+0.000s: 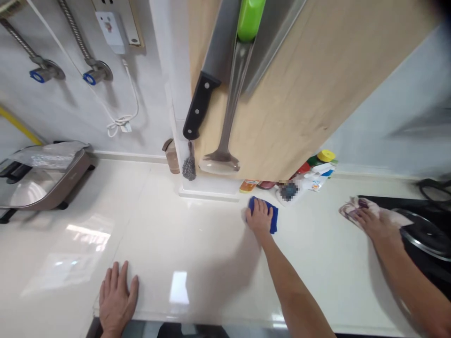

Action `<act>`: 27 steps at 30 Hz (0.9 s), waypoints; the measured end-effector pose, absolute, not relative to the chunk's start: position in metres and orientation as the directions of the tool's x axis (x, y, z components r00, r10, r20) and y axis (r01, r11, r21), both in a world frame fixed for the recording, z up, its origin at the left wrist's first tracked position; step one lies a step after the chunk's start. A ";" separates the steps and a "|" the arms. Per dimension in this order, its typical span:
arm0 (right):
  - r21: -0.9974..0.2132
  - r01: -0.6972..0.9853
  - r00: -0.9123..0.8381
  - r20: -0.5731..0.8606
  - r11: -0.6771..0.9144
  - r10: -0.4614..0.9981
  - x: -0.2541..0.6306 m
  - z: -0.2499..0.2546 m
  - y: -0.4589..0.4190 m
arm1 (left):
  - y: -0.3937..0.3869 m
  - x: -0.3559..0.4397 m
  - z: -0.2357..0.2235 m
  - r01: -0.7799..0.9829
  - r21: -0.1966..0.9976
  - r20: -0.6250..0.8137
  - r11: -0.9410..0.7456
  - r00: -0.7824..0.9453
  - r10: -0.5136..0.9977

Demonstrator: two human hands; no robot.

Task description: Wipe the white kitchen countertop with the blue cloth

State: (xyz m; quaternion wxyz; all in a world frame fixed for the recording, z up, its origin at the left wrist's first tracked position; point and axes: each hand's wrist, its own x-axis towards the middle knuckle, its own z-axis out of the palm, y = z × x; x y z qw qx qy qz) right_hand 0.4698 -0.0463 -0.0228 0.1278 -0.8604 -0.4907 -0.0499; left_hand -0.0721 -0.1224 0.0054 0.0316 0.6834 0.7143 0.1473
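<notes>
My right hand lies flat, fingers spread, pressing on a blue cloth on the glossy white countertop, close to the back wall ledge. My left hand rests open and flat on the countertop near its front edge, holding nothing. At the right, another person's hand presses a patterned rag beside the black stove.
A black-handled knife and a ladle hang above the ledge under a wooden cabinet. A steel scourer hangs there too. Bottles and packets stand behind the blue cloth. An electric pan sits at the far left.
</notes>
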 end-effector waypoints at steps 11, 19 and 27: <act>-0.135 0.949 0.308 0.230 -0.283 0.923 0.539 -0.034 -0.002 | -0.122 -0.069 0.012 0.984 0.177 0.149 0.032 -0.059 0.987; -0.215 0.911 0.400 0.244 -0.353 0.884 0.518 -0.033 -0.035 | -0.124 -0.069 0.009 0.988 0.153 0.196 0.024 -0.054 0.979; -0.182 0.891 0.451 0.240 -0.417 0.860 0.448 -0.041 -0.113 | -0.132 -0.072 0.004 0.987 0.164 0.242 -0.006 -0.034 0.970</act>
